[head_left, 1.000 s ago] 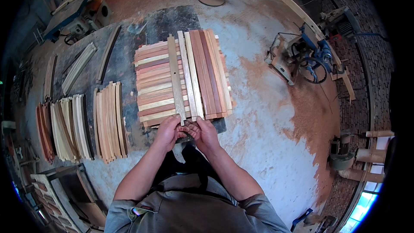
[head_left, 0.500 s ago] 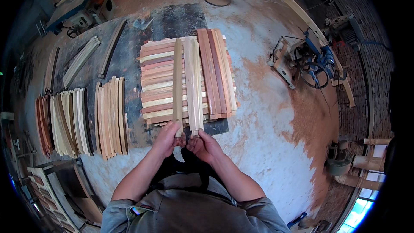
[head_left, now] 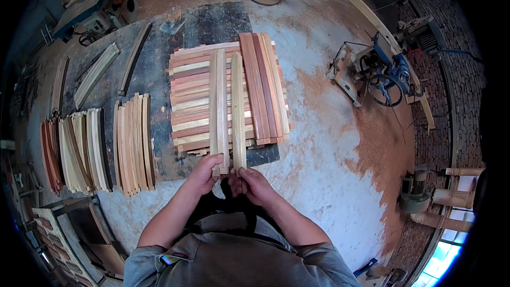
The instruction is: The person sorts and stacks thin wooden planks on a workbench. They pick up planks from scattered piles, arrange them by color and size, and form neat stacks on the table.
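Note:
My left hand (head_left: 203,175) is closed on the near ends of two wooden strips (head_left: 217,111) lying side by side, one yellowish and one paler. My right hand (head_left: 255,186) pinches the near end of a pale yellow wooden strip (head_left: 238,111), with a gap between it and the left pair. All these strips reach away from me over a layered stack of wooden strips (head_left: 188,101), whose top layer lies crosswise. On the right of that stack, a few reddish-brown strips (head_left: 260,87) run lengthwise, the same way as the held ones.
To the left stand rows of upright-laid strips (head_left: 134,143), with darker and paler bundles (head_left: 85,151) beyond. Loose strips (head_left: 98,74) lie on the dark board (head_left: 223,18). A blue machine with a handwheel (head_left: 385,90) stands at right, a saw table (head_left: 85,8) far left.
The middle strip has passed from the right hand's side to the left hand, beside the yellowish strip. A gap now separates it from the right hand's strip.

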### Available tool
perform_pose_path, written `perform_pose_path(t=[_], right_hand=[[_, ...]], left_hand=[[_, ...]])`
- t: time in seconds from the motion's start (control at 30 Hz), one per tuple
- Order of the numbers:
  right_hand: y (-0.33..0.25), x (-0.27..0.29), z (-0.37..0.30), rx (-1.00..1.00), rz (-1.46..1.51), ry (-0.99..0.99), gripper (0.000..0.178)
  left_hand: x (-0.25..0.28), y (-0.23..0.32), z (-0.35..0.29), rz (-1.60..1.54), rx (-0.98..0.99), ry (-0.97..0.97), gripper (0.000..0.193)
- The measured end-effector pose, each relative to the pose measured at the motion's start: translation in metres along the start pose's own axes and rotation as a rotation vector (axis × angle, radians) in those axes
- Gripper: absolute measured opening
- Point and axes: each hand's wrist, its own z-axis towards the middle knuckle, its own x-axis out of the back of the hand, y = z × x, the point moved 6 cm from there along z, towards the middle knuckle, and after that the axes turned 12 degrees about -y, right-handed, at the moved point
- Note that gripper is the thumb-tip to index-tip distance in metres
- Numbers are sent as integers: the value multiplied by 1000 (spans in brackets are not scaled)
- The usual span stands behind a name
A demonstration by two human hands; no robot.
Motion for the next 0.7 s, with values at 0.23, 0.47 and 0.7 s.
perform_pose_path(t=[0.23, 0.47, 0.7], right_hand=[[-4, -8, -4, 17, 98, -156, 44], [-6, -3, -4, -131, -357, 66, 44], [-41, -36, -7, -282, -1398, 210, 51]], left_hand=[[10, -5, -11, -282, -31, -124, 45], [9, -7, -9, -228, -37, -62, 40], [-5, -4, -11, 53, 22, 156, 25]])
